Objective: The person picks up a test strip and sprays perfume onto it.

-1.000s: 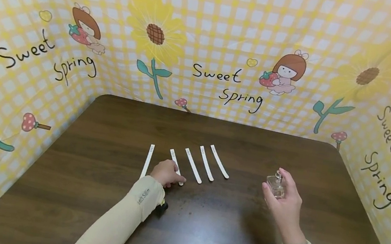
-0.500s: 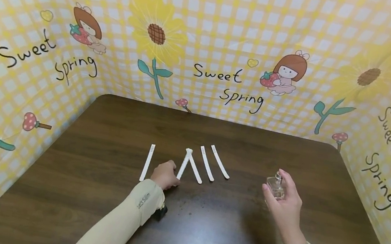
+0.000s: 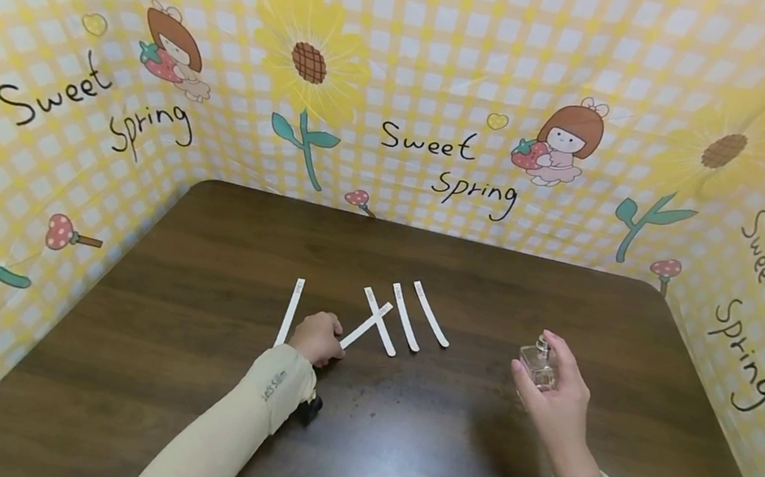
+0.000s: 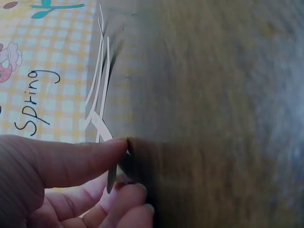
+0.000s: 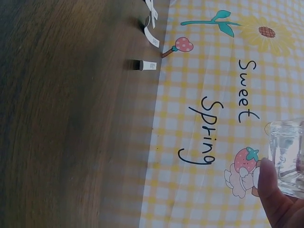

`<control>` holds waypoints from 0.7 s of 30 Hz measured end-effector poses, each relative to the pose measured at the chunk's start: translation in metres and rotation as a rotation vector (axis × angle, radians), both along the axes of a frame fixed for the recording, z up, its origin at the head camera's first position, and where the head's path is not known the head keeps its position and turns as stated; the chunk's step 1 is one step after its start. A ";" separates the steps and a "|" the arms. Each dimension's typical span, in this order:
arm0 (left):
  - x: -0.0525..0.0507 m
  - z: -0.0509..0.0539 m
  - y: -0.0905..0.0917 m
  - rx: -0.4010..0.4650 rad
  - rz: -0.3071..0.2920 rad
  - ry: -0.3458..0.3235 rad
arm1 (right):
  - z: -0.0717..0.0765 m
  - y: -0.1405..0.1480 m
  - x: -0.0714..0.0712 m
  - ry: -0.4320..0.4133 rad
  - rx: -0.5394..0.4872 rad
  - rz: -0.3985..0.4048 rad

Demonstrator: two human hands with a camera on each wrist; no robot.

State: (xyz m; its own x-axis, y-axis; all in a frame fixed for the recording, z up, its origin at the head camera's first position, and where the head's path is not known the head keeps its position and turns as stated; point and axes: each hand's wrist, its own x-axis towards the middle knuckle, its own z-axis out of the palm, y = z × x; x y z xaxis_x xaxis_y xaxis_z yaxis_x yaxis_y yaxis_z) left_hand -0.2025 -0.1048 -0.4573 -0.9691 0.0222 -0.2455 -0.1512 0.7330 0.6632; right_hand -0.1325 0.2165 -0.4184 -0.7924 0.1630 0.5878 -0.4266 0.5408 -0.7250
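Observation:
My left hand pinches the near end of a white paper scent strip between thumb and fingers. In the left wrist view the thumb lies over this strip. Its far end slants across a neighbouring strip. Two more strips lie to the right, the nearer one and the outermost one. Left of the hand is another strip, its lower end hidden. My right hand holds a clear glass perfume bottle upright, a finger at its spray top. The bottle is cut off in the right wrist view.
A dark brown wooden table carries the strips. Yellow checked cloth printed with flowers and figures stands around its back and sides. Small dark specks dot the tabletop in front of the strips.
The left hand has swung its strip's far end to the right, so it crosses the neighbouring strip. The hand has shifted slightly left. The right hand and bottle have hardly moved.

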 end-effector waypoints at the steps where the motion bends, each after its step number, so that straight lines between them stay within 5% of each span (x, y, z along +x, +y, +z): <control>1: -0.001 0.001 -0.001 0.004 -0.001 -0.003 | 0.000 0.000 0.000 -0.002 -0.003 0.001; 21: -0.006 0.000 -0.011 0.067 -0.033 -0.021 | -0.002 -0.005 -0.003 0.048 0.074 0.015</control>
State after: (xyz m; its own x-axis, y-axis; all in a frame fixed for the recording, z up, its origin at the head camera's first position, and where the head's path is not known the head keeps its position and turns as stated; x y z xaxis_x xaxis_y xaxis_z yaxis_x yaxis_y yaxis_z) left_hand -0.2086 -0.1160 -0.4570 -0.9623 0.0713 -0.2625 -0.1418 0.6921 0.7077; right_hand -0.1354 0.2119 -0.4208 -0.7649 0.1060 0.6354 -0.4686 0.5852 -0.6618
